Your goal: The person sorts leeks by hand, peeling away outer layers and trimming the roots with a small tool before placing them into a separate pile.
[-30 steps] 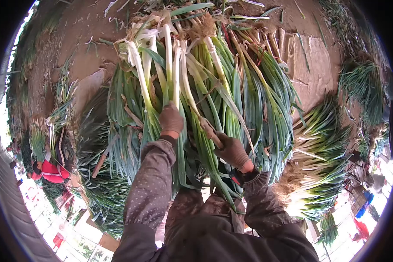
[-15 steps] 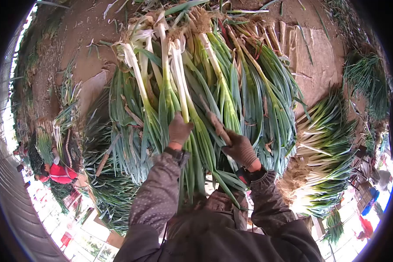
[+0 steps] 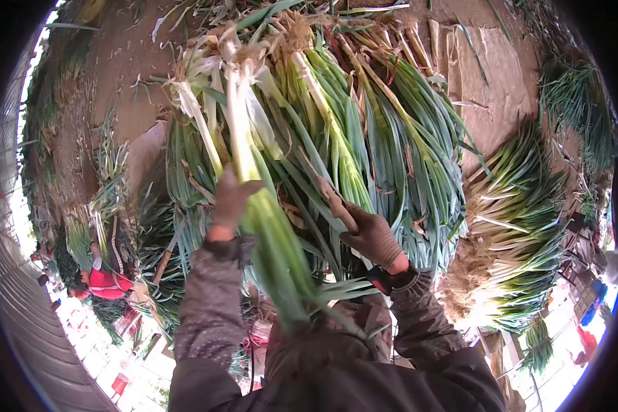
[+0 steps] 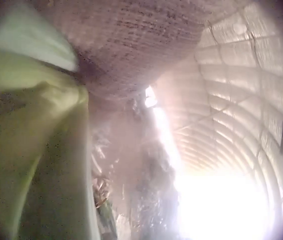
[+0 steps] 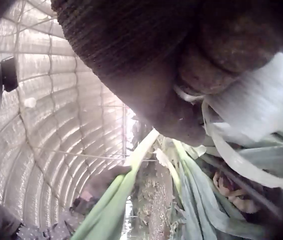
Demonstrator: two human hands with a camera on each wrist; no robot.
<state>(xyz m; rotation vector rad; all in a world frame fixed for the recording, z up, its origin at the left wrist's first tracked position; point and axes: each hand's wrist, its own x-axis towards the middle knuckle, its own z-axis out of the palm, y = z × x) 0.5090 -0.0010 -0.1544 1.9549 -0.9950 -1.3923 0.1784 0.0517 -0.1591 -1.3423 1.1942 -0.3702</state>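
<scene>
My gloved left hand (image 3: pixel 233 199) grips a few thick green onion stalks (image 3: pixel 240 141), white ends up, their green leaves blurred below. In the left wrist view, the glove (image 4: pixel 131 50) sits against broad green leaves (image 4: pixel 36 130). Over the large pile of green onions (image 3: pixel 343 144), my gloved right hand (image 3: pixel 375 239) holds a wooden handle (image 3: pixel 338 206) with a thin dark part slanting up and left. In the right wrist view the fingers of the glove (image 5: pixel 141 65) are curled, with leaves (image 5: pixel 116 200) below; the handle is hard to make out there.
Another row of green onions (image 3: pixel 518 226) lies to the right, and darker bunches (image 3: pixel 161 240) lie to the left. A flat brown sheet (image 3: pixel 491 82) is on the ground at the back right. Someone in red (image 3: pixel 108 283) is at the far left.
My left hand has shifted left with the stalks, whose leaves have swung away from the pile. The right hand has stayed near the same place, still holding the handle.
</scene>
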